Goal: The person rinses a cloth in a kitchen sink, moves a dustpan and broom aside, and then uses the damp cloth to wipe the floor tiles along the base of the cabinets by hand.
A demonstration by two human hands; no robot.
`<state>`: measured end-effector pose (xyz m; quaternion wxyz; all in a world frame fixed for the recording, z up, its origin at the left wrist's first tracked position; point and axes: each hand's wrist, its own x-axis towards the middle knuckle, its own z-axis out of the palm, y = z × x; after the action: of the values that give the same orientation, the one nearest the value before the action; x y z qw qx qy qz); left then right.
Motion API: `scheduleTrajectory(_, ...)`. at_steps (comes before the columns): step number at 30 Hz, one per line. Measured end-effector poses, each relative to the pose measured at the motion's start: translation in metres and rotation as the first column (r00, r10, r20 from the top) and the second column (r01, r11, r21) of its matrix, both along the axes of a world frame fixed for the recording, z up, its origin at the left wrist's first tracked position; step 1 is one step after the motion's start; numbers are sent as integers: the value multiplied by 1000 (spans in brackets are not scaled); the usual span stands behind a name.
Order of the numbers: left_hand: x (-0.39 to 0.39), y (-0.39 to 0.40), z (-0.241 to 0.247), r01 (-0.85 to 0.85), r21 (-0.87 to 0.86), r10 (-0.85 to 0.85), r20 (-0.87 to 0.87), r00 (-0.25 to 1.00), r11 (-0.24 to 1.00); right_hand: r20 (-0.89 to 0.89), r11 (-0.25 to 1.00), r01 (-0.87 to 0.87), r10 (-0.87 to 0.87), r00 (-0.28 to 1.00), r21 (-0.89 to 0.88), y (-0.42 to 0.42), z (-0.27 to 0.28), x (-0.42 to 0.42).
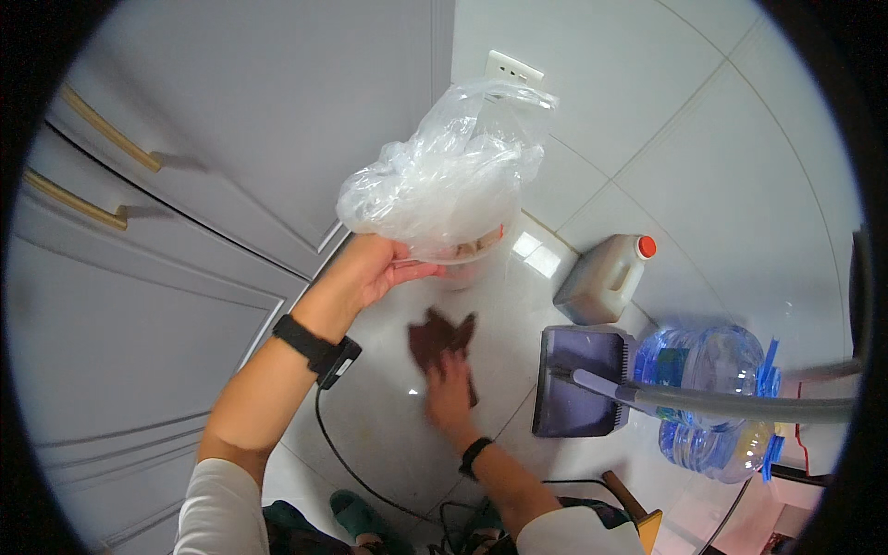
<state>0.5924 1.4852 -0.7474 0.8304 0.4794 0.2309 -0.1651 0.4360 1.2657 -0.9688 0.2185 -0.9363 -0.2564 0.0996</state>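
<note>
My left hand [387, 269] grips the lower edge of a translucent plastic bag [451, 180], raised above the floor beside the grey cabinet. Something brownish with a red edge shows through the bag's lower part. Below it, my right hand [449, 395] lies on a dark reddish-brown cloth [437, 336] on the pale tiled floor [374, 388]. The fingers press on the cloth, which is slightly blurred; whether they grasp it is hard to tell.
Grey cabinet doors [229, 83] with gold handles stand at left. To the right are a plastic jug [603, 281] with a red cap, a purple dustpan [579, 413] and large water bottles [721, 368]. A black cable [347, 465] runs across the floor near my slippers.
</note>
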Motion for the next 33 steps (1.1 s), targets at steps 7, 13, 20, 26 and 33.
scheduleTrajectory(7, 14, -18, -14, -13, -24, 15, 97, 995, 1000, -290, 983, -26, 79, 954, 180, -9, 28, -13)
scheduleTrajectory(13, 17, -34, -13, -75, -182, 86, 54, 995, 981, 237, 971, 226, -238, 942, 77, -63, -8, 118)
scheduleTrajectory(20, 8, -34, -27, -82, -218, 104, 92, 990, 972, 70, 998, -46, 43, 997, 38, -30, -14, 40)
scheduleTrajectory(26, 4, -26, -27, -98, -219, 122, 99, 988, 971, -100, 852, -489, 512, 853, 188, -1, 32, -34)
scheduleTrajectory(33, 16, -36, -44, -100, -304, 155, 163, 974, 947, -3, 965, -77, 80, 997, 250, -25, 88, 81)
